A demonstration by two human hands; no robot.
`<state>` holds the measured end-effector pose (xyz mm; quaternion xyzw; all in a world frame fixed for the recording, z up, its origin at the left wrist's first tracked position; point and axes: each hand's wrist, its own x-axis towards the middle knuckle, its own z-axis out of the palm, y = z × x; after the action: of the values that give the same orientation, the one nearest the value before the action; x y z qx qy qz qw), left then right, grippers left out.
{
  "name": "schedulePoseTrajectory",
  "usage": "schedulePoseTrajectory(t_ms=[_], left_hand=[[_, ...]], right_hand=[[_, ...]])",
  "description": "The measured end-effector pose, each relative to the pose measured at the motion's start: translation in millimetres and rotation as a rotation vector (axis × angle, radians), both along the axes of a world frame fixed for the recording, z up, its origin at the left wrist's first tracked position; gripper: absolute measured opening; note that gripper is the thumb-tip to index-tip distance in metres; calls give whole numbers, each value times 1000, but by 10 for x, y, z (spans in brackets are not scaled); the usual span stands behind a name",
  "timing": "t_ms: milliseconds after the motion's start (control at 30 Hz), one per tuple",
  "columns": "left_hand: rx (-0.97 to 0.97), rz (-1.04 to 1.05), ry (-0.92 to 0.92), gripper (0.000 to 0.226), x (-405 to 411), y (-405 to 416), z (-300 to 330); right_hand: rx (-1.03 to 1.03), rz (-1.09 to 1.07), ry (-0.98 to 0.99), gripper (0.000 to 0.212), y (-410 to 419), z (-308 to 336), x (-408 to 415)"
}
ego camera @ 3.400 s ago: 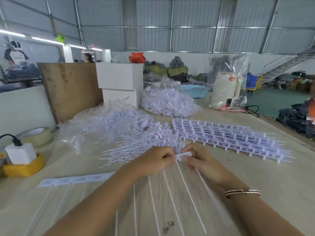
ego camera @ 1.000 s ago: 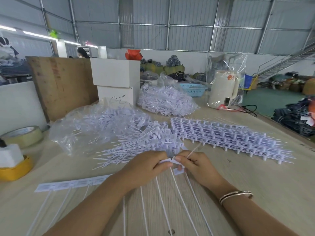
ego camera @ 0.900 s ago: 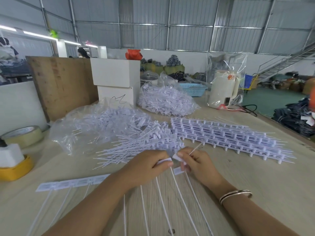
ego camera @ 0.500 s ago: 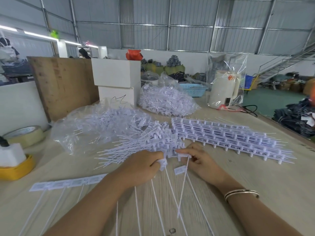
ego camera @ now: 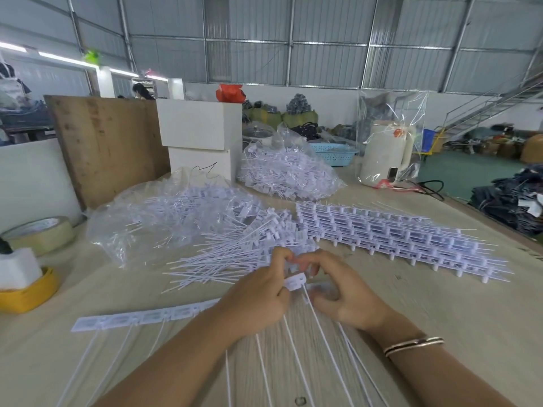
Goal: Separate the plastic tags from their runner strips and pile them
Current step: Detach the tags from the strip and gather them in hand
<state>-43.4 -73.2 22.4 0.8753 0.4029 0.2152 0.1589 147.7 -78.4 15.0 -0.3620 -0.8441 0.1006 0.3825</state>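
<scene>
**Tags parted at the middle of the table**

At far left, a yellow holder [ego camera: 28, 292] with a white foam block [ego camera: 16, 268], and behind it a roll of tape [ego camera: 41, 235]; printing on the roll's inner face too small to read. Leaning upright behind, a plywood board [ego camera: 108, 148]. On the wooden table [ego camera: 440, 333], near the left forearm, a runner strip [ego camera: 141, 315] lying flat with its tags joined and thin tails trailing toward the camera; label printing on it blurred, unreadable. Farther back, a clear plastic bag [ego camera: 164, 212] of tags, then a loose pile of separated tags [ego camera: 235, 254] just beyond the hands.

Left hand [ego camera: 258, 301] curled, pinching the end of the strip. Right hand [ego camera: 343, 295] curled just beside it, fingertips close on a single white tag [ego camera: 295, 282] between the two hands, tail running down toward the camera. Bangles [ego camera: 414, 345] on the right wrist.

Behind, stacked white boxes [ego camera: 202, 142], a scribbled mark on the lower one, illegible. To the right, a second bag of tags [ego camera: 288, 174], a neat stack of unseparated strips [ego camera: 405, 242], and a white kettle [ego camera: 385, 154] in clear wrap, its red mark unreadable.
</scene>
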Motion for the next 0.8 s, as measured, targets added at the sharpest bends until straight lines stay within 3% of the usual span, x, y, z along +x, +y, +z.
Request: schedulePoseTrajectory(t_ms=[100,233,333,400,467,700,800], left_hand=[[-96,-13,-79,25,-10,6,26],[-57,13,-59,8,-112,104,85],[-109,39,-41,22,-230,168,95],[-170,-6,-39,26,-252,167,62],[-164,-45,-60,25,-246,167,35],[-56,-128,-98,26,-203,152,24],[-11,-138,-79,26,-195,149,41]], right_hand=[[257,-36,-203,24,18,9,-72],[397,-89,-129,15,29,36,-62],[369,-114,-91,25,17,64,-32],[359,-112,-163,13,22,51,-39],[349,-108,-202,14,20,35,-59],[39,-16,72,17,60,-15,-5],[1,-22,140,20,91,-36,-13]])
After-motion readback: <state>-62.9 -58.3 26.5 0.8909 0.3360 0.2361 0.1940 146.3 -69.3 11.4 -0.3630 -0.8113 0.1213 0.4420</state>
